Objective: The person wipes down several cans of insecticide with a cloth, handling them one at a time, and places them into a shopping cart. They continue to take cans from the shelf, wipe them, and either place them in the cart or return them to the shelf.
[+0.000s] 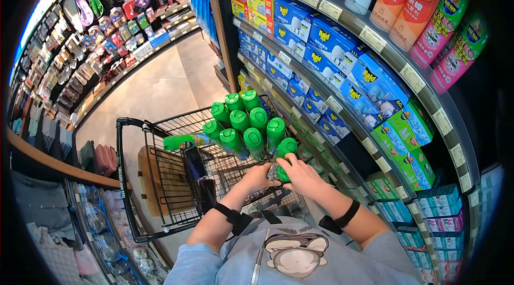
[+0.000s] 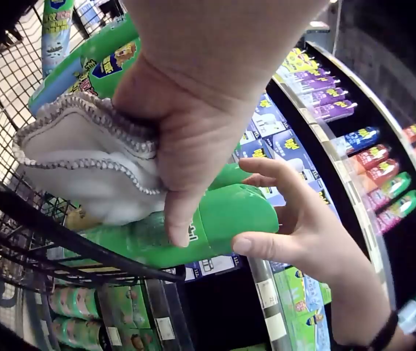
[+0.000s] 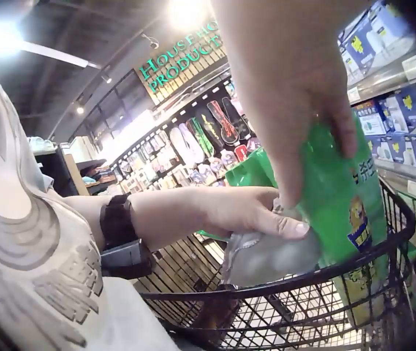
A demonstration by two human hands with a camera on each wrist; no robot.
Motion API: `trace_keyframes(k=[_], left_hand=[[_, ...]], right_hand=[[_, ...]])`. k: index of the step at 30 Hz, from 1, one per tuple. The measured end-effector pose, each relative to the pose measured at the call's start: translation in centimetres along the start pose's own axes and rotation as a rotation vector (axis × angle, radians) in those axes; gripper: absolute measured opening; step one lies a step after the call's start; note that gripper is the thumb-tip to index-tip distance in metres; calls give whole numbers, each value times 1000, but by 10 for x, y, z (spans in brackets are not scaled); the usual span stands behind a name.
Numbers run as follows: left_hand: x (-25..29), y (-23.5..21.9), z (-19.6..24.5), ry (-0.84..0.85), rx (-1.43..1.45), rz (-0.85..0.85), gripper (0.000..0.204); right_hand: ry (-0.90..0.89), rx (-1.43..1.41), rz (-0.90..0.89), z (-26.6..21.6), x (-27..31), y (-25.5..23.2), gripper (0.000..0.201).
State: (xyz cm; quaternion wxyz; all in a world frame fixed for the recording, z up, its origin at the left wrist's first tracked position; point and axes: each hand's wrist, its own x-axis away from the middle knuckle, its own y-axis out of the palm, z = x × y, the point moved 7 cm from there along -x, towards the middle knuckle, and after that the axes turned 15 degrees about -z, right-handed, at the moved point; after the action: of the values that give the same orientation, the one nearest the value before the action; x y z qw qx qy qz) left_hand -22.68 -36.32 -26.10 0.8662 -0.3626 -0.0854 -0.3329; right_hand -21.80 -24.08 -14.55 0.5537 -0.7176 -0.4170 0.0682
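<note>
At the near end of the black wire cart (image 1: 160,229), the right hand (image 1: 302,178) grips a green can (image 3: 336,197) by its top, thumb and fingers on opposite sides. Bunched in the left hand (image 2: 186,124) is a grey cloth (image 2: 84,161); that thumb lies on the side of the can. In the right wrist view the cloth (image 3: 270,256) touches the can, just above the cart's rim. Several upright green-capped cans (image 1: 238,119) stand grouped in the cart, and another green can (image 1: 179,142) lies on its side to their left.
Shelves with blue boxes (image 1: 321,36) and red spray cans (image 1: 417,4) rise close on the right. Across the aisle floor (image 1: 155,81) stands a rack of hanging goods (image 1: 107,23). Folded clothes (image 1: 45,204) are at the lower left. A dark phone-like item (image 1: 206,194) lies in the cart.
</note>
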Motion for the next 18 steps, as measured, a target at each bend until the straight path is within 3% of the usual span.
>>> trace_keyframes(k=[7,9,18], left_hand=[[0,0,-4,-44,-67,-15,74],[1,-1,-5,-62,-78,-30,75],[17,-17,8,-135,-37,-10,75]], right_hand=[[-101,-61,-19,6,18,-20,70],[-123,-75,52,9,23,-29,61],[-122,-149,72,30,36,-39,55]])
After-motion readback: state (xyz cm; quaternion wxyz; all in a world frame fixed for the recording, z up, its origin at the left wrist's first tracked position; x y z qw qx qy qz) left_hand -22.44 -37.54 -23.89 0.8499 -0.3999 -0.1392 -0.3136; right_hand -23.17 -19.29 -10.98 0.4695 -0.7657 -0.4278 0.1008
